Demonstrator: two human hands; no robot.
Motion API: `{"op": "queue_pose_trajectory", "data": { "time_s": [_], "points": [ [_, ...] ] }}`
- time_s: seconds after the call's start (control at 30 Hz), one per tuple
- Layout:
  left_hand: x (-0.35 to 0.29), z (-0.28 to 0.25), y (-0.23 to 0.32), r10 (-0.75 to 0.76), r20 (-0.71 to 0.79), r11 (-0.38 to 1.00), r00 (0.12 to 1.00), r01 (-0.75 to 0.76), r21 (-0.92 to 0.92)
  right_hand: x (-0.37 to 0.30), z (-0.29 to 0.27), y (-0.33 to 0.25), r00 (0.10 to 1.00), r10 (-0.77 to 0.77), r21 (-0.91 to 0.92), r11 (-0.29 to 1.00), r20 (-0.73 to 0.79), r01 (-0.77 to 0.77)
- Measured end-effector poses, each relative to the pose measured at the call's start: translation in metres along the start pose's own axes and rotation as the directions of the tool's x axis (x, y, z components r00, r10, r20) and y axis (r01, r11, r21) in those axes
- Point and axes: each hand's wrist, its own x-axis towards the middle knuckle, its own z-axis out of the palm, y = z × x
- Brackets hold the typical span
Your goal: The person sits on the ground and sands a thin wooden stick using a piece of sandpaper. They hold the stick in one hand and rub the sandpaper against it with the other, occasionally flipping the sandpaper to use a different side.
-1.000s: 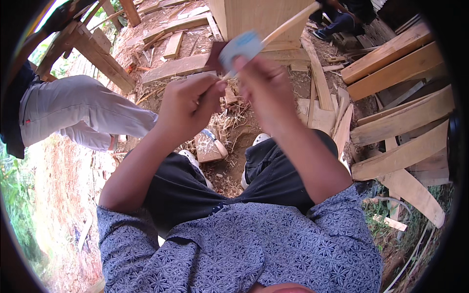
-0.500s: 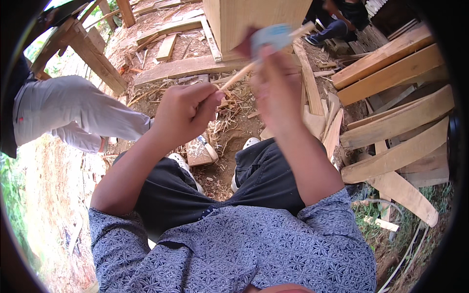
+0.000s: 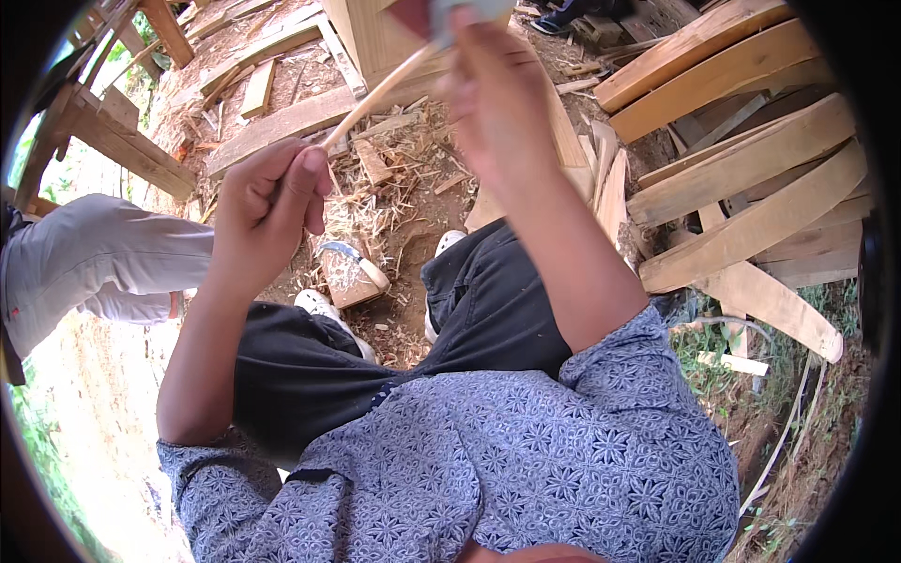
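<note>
A thin, pale wooden stick slants up to the right between my hands. My left hand is closed, pinching its lower end between thumb and fingers. Farther up, my right hand is closed round a folded piece of sandpaper, dark red on one face and grey-blue on the other, which wraps the stick. Motion blurs the right fingers, and the stick's upper part is out of view. Below the hands, a curved knife with a pale handle lies on a wood block between my feet.
Wood shavings litter the ground ahead. A large wooden block stands beyond. Curved planks are stacked on the right. At left is another person's grey-trousered leg; a second person's foot shows at the top.
The view has shifted, so the surroundings sit further left and higher. My left hand has moved left with the stick's end, and the gap to my right hand with the sandpaper has widened.
</note>
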Motion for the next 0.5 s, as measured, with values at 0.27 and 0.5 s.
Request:
{"op": "queue_pose_trajectory", "data": {
  "time_s": [0.27, 0.5],
  "points": [
    [0.009, 0.008, 0.003, -0.015, 0.048, 1.000, 0.999, 0.016, -0.018, -0.014, 0.025, 0.011, 0.987, 0.119, 0.078, 0.991, -0.108, -0.111],
    [0.018, 0.019, -0.005, 0.157, 0.013, 0.963, 0.988, -0.156, 0.219, -0.031, 0.033, 0.014, 0.973, 0.207, -0.037, 0.977, -0.103, -0.212]
  ]
}}
